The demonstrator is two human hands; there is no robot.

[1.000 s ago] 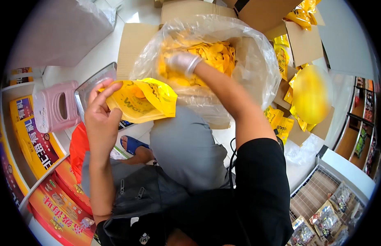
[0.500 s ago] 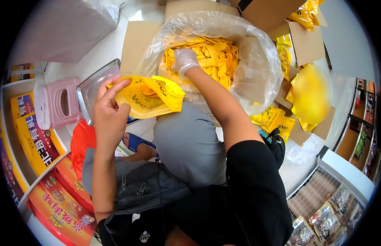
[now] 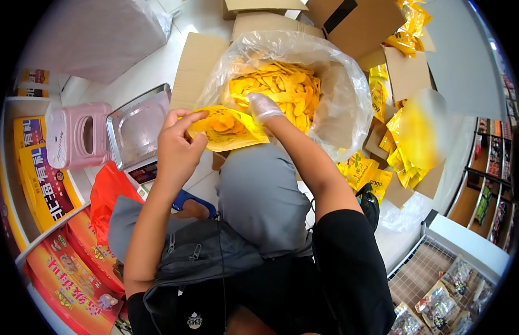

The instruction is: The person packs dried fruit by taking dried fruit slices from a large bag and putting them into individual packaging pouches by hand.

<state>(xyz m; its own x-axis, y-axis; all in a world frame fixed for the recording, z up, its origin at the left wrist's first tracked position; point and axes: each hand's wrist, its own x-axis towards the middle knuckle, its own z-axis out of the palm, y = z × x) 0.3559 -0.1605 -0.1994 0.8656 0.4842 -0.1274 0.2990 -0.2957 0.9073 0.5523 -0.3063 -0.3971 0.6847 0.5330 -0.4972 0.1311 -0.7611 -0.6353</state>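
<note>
Head view: yellow pouch (image 3: pixel 237 143) held open by the left hand (image 3: pixel 181 146)

Orange slices (image 3: pixel 223 124) lie inside the pouch, which reaches from the left hand's narrow pinch toward the gloved right hand (image 3: pixel 265 108). Just beyond the pouch, the right hand is at a heap of loose slices (image 3: pixel 290 84) in a clear plastic liner (image 3: pixel 340 111); whether it grips any cannot be told. Left of the left hand is a metal tray (image 3: pixel 137 123), with a pink plastic object (image 3: pixel 67 139) farther left. More yellow packets (image 3: pixel 357 170) lie to the right hand's right.
</note>
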